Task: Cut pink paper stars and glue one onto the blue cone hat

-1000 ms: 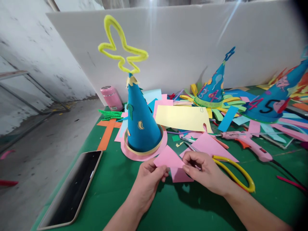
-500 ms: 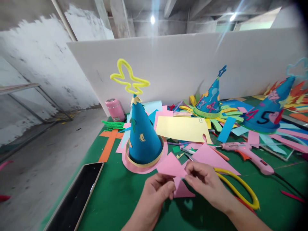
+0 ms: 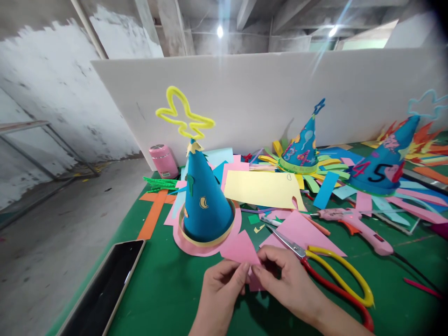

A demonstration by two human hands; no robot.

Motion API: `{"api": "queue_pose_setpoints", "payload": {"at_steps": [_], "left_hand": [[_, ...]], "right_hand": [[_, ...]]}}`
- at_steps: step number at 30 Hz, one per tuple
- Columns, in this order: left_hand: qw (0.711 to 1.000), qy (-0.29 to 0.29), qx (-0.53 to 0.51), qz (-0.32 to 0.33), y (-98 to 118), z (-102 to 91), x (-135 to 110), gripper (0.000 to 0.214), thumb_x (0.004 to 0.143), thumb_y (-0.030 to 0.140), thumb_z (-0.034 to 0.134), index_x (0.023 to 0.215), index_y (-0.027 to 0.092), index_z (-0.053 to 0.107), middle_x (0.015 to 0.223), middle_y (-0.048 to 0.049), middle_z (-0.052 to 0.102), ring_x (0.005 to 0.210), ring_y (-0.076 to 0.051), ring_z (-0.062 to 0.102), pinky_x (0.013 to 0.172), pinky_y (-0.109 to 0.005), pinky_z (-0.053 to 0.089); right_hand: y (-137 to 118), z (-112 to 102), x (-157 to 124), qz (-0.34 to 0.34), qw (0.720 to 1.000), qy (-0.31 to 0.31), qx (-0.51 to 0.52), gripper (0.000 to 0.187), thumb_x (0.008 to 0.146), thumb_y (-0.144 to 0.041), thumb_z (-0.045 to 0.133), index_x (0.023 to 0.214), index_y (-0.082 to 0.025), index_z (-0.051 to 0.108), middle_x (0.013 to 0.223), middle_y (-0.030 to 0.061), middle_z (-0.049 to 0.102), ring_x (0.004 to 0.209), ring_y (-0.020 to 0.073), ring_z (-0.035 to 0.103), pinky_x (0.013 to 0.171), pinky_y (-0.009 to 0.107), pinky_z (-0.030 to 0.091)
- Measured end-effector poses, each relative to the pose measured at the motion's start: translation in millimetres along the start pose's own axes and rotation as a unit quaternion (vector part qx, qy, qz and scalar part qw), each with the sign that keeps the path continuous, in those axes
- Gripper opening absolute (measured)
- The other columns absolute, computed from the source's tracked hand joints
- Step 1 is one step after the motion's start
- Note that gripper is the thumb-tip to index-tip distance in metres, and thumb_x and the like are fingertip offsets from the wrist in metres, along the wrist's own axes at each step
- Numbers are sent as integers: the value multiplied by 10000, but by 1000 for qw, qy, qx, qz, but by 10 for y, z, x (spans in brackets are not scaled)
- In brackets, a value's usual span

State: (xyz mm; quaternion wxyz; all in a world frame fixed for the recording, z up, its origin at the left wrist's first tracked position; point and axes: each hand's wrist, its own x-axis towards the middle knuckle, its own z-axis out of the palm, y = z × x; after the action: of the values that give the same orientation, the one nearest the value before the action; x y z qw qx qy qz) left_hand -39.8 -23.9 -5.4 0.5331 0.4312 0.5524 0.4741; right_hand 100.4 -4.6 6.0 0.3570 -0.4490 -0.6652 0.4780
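Note:
Between my two hands is a small pink piece of paper, held up over the green table. My left hand pinches its lower edge from the left. On the other side my right hand pinches it too, with both sets of fingertips nearly touching. Just behind them stands a blue cone party hat on a pink brim, topped by a yellow fuzzy-wire shape. Scissors with yellow and red handles lie beside my right hand, partly covered by it. A larger pink sheet lies under the blades.
A phone lies at the table's left edge. To the right rests a pink glue gun with its cord. Two more decorated hats stand farther back among paper strips. A yellow sheet and a pink canister sit behind.
My hands have drawn closer together on the pink paper, the right one moving left and slightly down. More of the scissors now shows. The view has shifted slightly.

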Motion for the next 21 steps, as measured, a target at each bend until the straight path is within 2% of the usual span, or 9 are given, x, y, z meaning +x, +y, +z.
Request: {"api": "queue_pose_setpoints", "payload": {"at_steps": [5, 8, 10, 13, 15, 21], "left_hand": [[1000, 6, -22, -8, 40, 15, -13, 248, 638, 338, 674, 514, 127, 633, 483, -16, 546, 484, -105, 443, 494, -222, 339], [994, 17, -106, -37, 57, 20, -7, 224, 634, 314, 682, 517, 135, 614, 495, -4, 552, 471, -88, 429, 497, -215, 348], [986, 27, -154, -58, 64, 25, 2, 206, 623, 290, 696, 521, 136, 605, 500, 7, 550, 462, -72, 409, 492, -205, 344], [984, 14, -162, -66, 60, 36, 7, 197, 615, 266, 707, 523, 121, 612, 496, 12, 535, 472, -65, 401, 485, -196, 333], [986, 0, -156, -64, 54, 40, 4, 203, 625, 264, 700, 519, 113, 614, 492, 10, 530, 476, -66, 404, 488, -197, 333], [984, 13, -162, -73, 71, -9, 8, 227, 658, 261, 679, 509, 125, 574, 487, 12, 534, 476, -62, 396, 484, -188, 321]], "right_hand": [[-13, 34, -7, 5, 1000, 8, 24, 222, 783, -207, 469, 577, -188, 389, 536, -43, 418, 514, 95, 393, 463, 199, 323], [-15, 44, -18, 2, 999, 18, 29, 228, 775, -194, 478, 565, -188, 387, 531, -47, 406, 512, 95, 386, 466, 201, 320], [-15, 52, -22, 2, 999, 4, 47, 212, 780, -202, 476, 578, -182, 415, 550, -38, 431, 531, 102, 406, 489, 207, 337], [-6, 72, -23, 8, 996, -18, 90, 193, 802, -259, 471, 629, -172, 480, 614, -13, 505, 584, 121, 473, 533, 220, 376], [0, 83, -24, 16, 995, -8, 98, 206, 800, -296, 481, 638, -170, 502, 614, -10, 518, 584, 126, 487, 529, 224, 381], [-25, 52, -31, 29, 998, 20, 59, 244, 750, -283, 519, 547, -184, 426, 521, -47, 397, 515, 106, 386, 478, 216, 324]]}}
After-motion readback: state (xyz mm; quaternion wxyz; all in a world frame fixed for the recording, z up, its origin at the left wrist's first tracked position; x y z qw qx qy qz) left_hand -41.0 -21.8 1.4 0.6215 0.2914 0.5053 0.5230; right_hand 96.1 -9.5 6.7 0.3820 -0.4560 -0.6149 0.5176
